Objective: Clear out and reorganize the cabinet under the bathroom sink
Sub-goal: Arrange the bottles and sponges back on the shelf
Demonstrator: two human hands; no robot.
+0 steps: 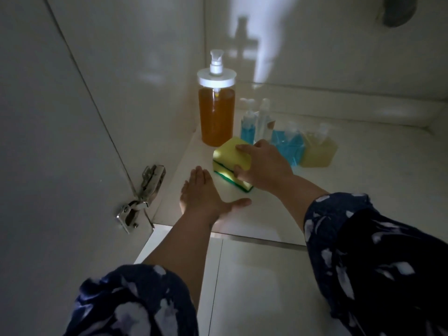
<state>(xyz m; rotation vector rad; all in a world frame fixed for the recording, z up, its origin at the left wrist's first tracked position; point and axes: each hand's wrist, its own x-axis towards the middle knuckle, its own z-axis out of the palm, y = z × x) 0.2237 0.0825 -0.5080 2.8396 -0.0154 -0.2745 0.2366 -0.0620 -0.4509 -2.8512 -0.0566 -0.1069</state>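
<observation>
Finding no readable text, labels, brands or numbers anywhere; seeing only blank surfaces on the pump bottle (216,117), the small bottles (288,144) and the sponge (230,161)

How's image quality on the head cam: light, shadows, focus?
Head view: dim overall, with a light patch on the back wall and the orange pump bottle casting a shadow there; small bottles behind the right hand look soft; sponges well lit; wide-angle bending at edges.
</observation>
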